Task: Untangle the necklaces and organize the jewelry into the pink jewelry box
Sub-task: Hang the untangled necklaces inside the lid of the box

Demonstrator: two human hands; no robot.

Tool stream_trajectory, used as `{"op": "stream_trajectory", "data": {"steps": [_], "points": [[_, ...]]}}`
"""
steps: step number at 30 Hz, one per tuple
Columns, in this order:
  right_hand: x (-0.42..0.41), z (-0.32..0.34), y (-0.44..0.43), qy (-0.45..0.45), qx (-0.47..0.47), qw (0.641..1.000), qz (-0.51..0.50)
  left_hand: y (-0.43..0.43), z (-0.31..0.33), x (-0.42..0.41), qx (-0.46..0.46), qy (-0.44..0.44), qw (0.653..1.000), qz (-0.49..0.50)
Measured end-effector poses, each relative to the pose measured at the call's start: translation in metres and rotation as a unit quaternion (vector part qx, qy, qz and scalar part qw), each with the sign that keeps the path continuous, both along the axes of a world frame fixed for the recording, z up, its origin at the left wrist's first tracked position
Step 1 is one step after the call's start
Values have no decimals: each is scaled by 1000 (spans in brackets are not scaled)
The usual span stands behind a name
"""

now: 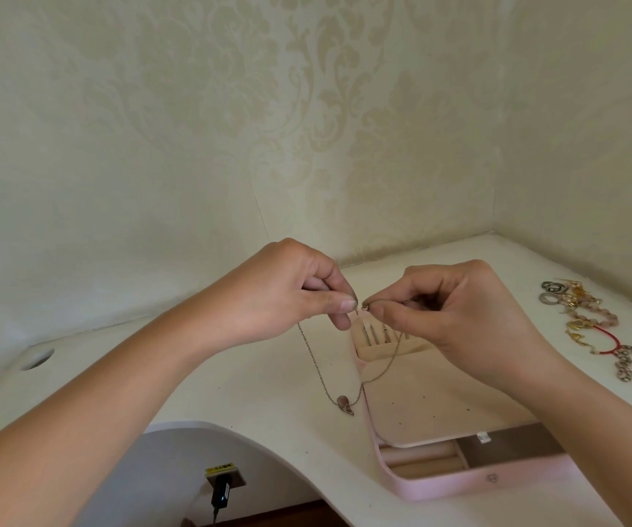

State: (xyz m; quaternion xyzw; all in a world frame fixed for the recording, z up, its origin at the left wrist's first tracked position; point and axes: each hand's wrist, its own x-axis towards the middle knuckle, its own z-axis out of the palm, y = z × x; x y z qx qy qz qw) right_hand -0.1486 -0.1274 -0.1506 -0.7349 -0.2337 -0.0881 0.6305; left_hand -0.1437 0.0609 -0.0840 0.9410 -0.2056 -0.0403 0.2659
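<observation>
A person's left hand (299, 294) and right hand (447, 310) meet just above the open pink jewelry box (455, 484) on a white desk (231, 382), each pinching one end of a thin chain necklace (320, 370) between thumb and forefinger. The two ends sit almost touching, a small clasp (364, 307) showing at the right fingertips, which suggests the person is trying to fasten the chain so it stays a closed loop and cannot knot again in storage. The rest of the necklace hangs in a slack V below the hands, its dark heart-shaped pendant (346, 404) resting at the lowest point beside the box's left edge. Holding the chain up lets its own weight keep the strands straight and apart. The box's padded lid (440, 408) lies open under the right wrist; a few pieces already appear to hang in its upper pocket (383, 346), though they are too small to identify. Well apart at the desk's right edge waits a heap of unsorted jewelry (592, 325): rings, gold pieces, a red cord, a chunky silver chain
</observation>
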Motion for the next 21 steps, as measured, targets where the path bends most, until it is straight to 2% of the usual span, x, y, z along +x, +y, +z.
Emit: {"op": "stream_trajectory", "data": {"steps": [5,12,21], "points": [[1,-1,0,-22,-17,1000,-7,-4,1,1,1,-5,1000,6],[2,-6,1,-50,-60,996,-43,-6,2,3,1,47,999,6],[2,-7,2,-64,-73,993,-62,-10,4,0,14,38,999,26]]}}
